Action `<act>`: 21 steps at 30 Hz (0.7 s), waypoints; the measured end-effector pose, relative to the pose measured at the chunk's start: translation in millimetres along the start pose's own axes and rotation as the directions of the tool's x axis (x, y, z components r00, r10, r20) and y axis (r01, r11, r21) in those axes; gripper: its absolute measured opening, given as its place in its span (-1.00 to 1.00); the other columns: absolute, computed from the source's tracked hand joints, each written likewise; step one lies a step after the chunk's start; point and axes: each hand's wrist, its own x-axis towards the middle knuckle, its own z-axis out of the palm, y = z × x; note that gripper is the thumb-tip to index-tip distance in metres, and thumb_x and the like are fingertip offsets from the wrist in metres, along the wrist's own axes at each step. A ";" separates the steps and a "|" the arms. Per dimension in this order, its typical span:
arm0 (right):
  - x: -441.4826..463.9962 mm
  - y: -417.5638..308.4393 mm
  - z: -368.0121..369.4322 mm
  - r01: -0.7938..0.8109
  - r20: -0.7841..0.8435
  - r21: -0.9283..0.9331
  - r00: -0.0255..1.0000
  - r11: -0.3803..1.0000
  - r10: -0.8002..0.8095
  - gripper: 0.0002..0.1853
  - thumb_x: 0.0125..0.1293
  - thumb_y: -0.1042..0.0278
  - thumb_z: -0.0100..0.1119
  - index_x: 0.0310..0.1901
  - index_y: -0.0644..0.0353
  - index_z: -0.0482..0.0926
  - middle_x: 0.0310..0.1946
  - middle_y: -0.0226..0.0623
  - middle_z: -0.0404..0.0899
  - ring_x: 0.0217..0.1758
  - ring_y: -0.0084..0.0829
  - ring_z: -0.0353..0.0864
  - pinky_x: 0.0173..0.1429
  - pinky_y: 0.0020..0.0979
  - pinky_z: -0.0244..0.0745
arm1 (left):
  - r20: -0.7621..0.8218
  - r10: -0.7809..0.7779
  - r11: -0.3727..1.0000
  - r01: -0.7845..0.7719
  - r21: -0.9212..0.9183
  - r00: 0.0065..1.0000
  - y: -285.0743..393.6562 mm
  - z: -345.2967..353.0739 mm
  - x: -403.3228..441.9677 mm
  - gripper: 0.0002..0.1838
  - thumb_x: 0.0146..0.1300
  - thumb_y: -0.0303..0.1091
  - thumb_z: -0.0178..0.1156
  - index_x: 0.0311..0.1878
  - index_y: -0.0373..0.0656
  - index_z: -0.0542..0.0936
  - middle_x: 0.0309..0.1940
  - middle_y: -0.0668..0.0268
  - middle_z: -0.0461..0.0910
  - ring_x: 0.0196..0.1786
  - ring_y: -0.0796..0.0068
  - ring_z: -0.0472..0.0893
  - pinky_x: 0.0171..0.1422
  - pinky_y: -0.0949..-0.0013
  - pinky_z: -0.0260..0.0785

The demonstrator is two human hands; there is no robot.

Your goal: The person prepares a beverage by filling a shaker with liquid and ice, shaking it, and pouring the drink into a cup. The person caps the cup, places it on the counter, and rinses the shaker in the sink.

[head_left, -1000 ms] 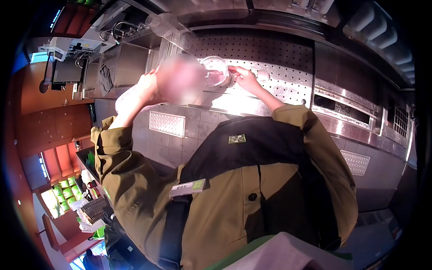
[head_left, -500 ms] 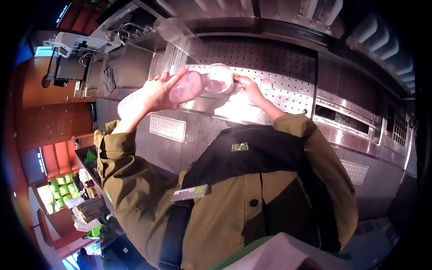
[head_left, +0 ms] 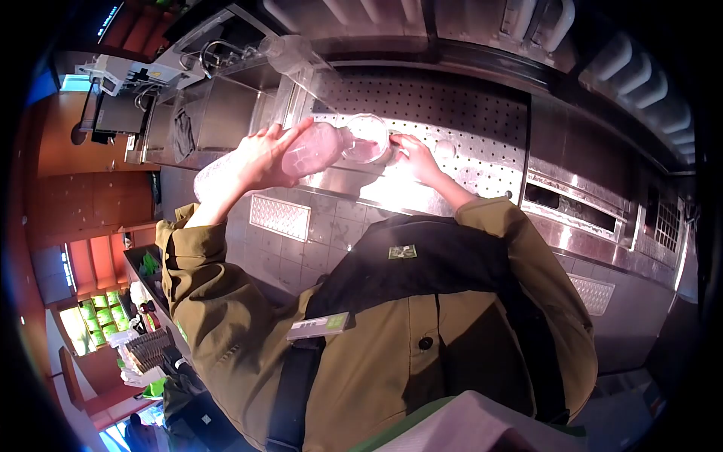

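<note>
My left hand [head_left: 260, 158] is wrapped round a clear container with pink contents [head_left: 310, 149]. The container lies tilted on its side, with one end close to the left rim of a clear cup [head_left: 366, 138]. Pink material shows inside the cup, which stands on the perforated metal counter [head_left: 482, 120]. At the cup's right side is my right hand [head_left: 419, 162], its fingertips closed against the cup's edge. A small round clear item [head_left: 446, 149] lies on the counter just right of that hand.
A tall clear vessel [head_left: 285, 54] stands at the back left, beside sinks and taps. A grey cloth [head_left: 182, 135] hangs at the far left basin. White pitchers [head_left: 629, 71] line the upper right. The counter's front edge runs close below my hands.
My left hand has shifted slightly right along the container, and its fingers show more clearly across it. The view has moved a little. My right hand remains by the cup.
</note>
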 end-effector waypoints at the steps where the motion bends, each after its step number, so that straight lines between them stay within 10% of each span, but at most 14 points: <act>1: 0.3 1.8 1.4 0.010 -0.008 0.005 1.000 1.000 -0.010 -0.56 0.03 0.51 0.02 0.04 0.26 0.44 -0.02 -0.13 0.48 0.07 -0.19 0.46 0.13 -0.31 0.37 | 0.000 -0.001 1.000 0.001 -0.004 1.000 -0.4 -0.9 0.0 0.15 -0.36 -0.16 0.45 0.38 0.22 0.00 -0.17 0.08 0.45 -0.11 0.02 0.54 -0.08 0.12 0.46; 13: 0.8 -1.1 -3.9 0.029 0.017 0.079 0.999 0.996 -0.031 -0.56 0.03 0.52 0.08 0.04 0.27 0.44 -0.02 -0.13 0.48 0.07 -0.18 0.46 0.14 -0.31 0.37 | 0.050 -0.011 1.000 0.011 -0.004 0.999 0.4 -3.6 -0.5 0.13 -0.35 -0.15 0.43 0.38 0.19 0.02 -0.18 0.08 0.45 -0.08 0.02 0.52 -0.05 0.12 0.44; 15: -0.2 -10.9 -7.5 -0.285 0.103 0.380 0.959 0.880 0.266 -0.56 0.02 0.52 0.08 0.03 0.28 0.45 -0.02 -0.13 0.49 0.08 -0.18 0.46 0.15 -0.32 0.37 | 0.054 -0.017 1.000 0.017 -0.002 0.998 2.8 -4.0 -0.1 0.12 -0.34 -0.14 0.42 0.38 0.19 0.03 -0.18 0.08 0.45 -0.08 0.03 0.52 -0.05 0.12 0.44; 21: 2.0 -21.8 -12.5 0.025 -0.003 0.054 1.000 0.998 -0.025 -0.57 0.01 0.53 0.07 0.01 0.29 0.46 -0.06 -0.11 0.50 0.03 -0.17 0.49 0.11 -0.32 0.39 | 0.054 -0.023 1.000 0.024 -0.011 0.998 -2.8 -1.8 -1.4 0.12 -0.35 -0.13 0.42 0.38 0.18 0.03 -0.18 0.08 0.44 -0.08 0.06 0.52 -0.07 0.13 0.44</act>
